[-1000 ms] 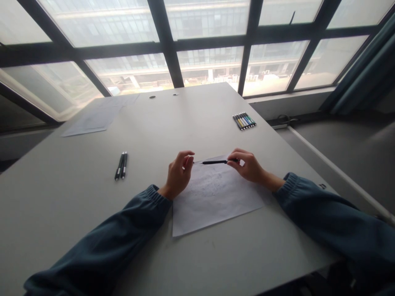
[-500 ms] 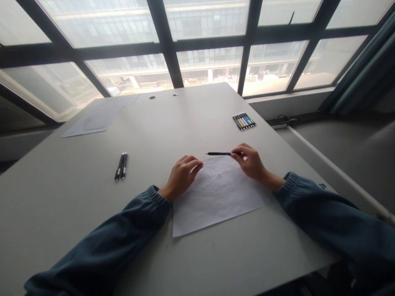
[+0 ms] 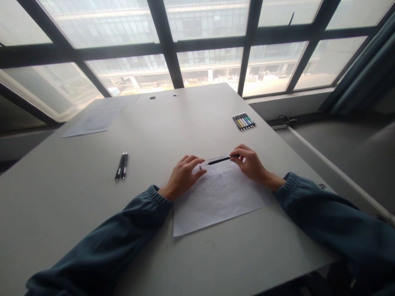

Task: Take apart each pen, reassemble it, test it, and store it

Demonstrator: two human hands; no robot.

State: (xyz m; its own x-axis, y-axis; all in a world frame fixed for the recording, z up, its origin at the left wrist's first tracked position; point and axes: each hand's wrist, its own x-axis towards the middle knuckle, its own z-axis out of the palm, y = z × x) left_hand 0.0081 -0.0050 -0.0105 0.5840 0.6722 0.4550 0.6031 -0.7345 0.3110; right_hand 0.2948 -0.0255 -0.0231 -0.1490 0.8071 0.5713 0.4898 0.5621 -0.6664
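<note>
My right hand (image 3: 248,162) pinches a slim black mechanical pencil (image 3: 219,160) near its rear end. The pencil's thin tip points left, slightly down, above the far edge of a white paper sheet (image 3: 222,209) with faint pencil marks. Over the sheet's left part is my left hand (image 3: 185,174), its thumb and index finger spread apart. A small dark and silvery piece (image 3: 200,167) shows between those fingertips, close to the pencil tip. Whether a finger touches this piece, I cannot tell; it is too small to name.
Two black pens (image 3: 121,166) lie side by side on the white table (image 3: 148,246) at left. A row of several pens with coloured bands (image 3: 244,121) lies farther right. More paper sheets (image 3: 92,119) rest at the far left, near the windows.
My left thumb and index finger have parted, and a small piece now shows between them. The pencil in my right hand has tilted, its tip lower and nearer the paper.
</note>
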